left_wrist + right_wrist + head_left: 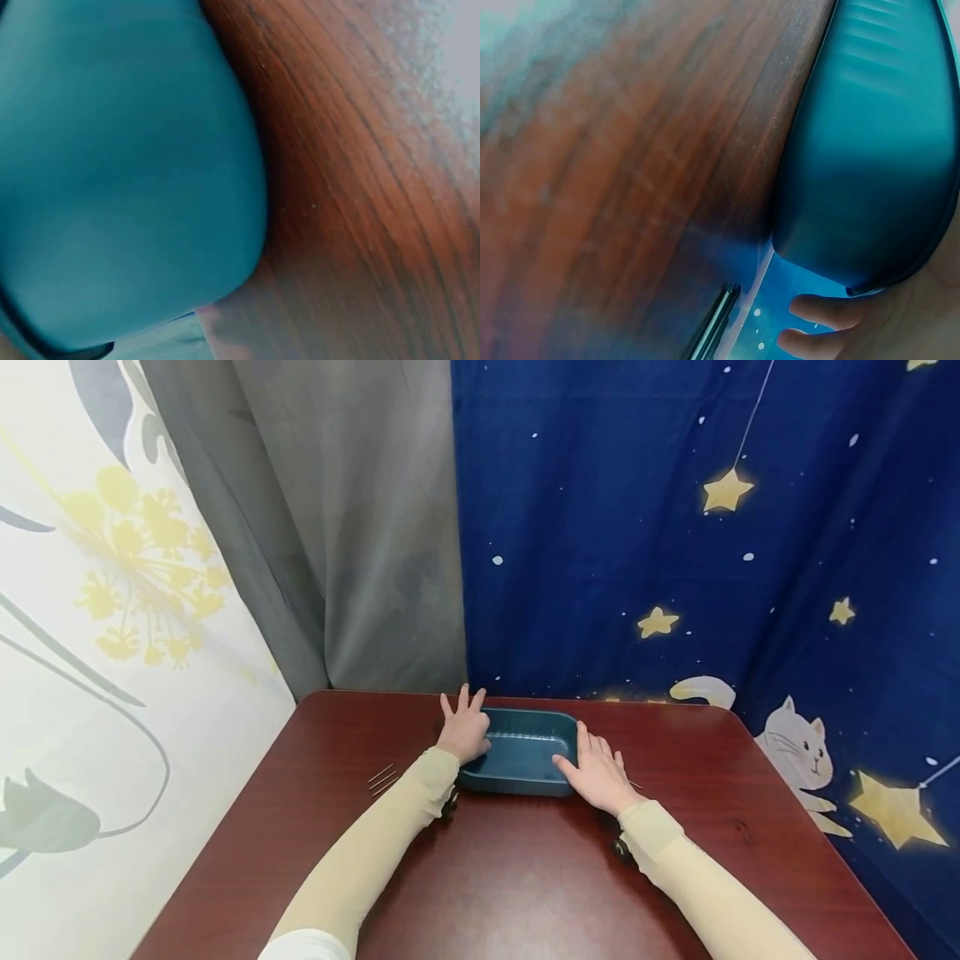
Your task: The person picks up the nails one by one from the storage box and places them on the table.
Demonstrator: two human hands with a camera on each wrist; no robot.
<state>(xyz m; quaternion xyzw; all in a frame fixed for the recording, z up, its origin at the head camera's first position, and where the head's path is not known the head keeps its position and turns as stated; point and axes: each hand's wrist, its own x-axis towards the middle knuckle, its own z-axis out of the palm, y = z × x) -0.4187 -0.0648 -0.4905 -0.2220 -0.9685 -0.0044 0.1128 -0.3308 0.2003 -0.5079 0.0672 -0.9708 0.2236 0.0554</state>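
A dark teal, rounded rectangular tray [517, 787] with raised walls sits upright on the table, its inside facing up. My left hand [465, 732] grips its left end, thumb and index finger at the rim and the other fingers spread outward. At the right end, my right hand [602, 771] holds the rim, thumb over the inner side and fingers stretched along the outside. In the left wrist view the outer wall of the tray [135, 187] fills the left side. Two fingers [825, 311] of my right hand show below the tray [870, 150] in the right wrist view.
Several thin metal sticks [382, 779] lie on the reddish-brown table [495, 877] left of the tray. Another thin stick [636, 785] shows beside my right hand. Grey curtain [390, 527] and blue star-patterned curtain [600, 527] hang behind the table's far edge.
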